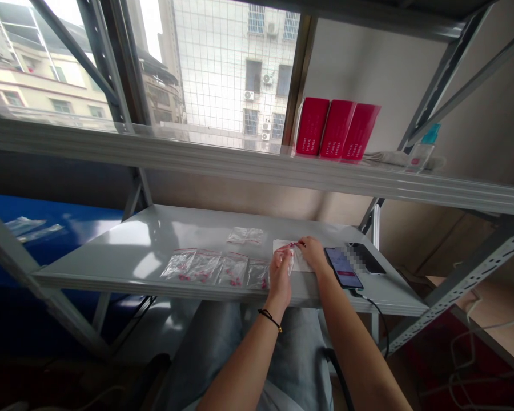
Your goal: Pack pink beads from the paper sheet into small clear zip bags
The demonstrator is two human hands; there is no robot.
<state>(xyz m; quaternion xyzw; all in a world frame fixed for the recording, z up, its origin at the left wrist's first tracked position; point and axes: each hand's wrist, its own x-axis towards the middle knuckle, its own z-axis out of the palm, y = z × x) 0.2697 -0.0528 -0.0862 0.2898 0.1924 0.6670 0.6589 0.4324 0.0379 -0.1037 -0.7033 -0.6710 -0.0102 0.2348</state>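
My left hand (pixel 281 274) is closed around a small clear zip bag (pixel 290 260), holding it near the table's front edge. Just to the right, my right hand (pixel 313 254) reaches over a white sheet of paper (pixel 300 264) with its fingertips pinched together. Small red pieces (pixel 292 245) show between the two hands, right by those fingertips; whether one is in the pinch is too small to tell. Left of my hands lies a row of several clear zip bags (pixel 231 270) with red seal lines and small red pieces inside.
More flat clear bags (pixel 245 235) lie farther back on the grey table (pixel 124 251). A lit phone (pixel 343 267) with a cable and a dark phone (pixel 367 258) lie at right. Overhead, a shelf (pixel 223 162) carries red boxes (pixel 312 127) and a spray bottle (pixel 422 153).
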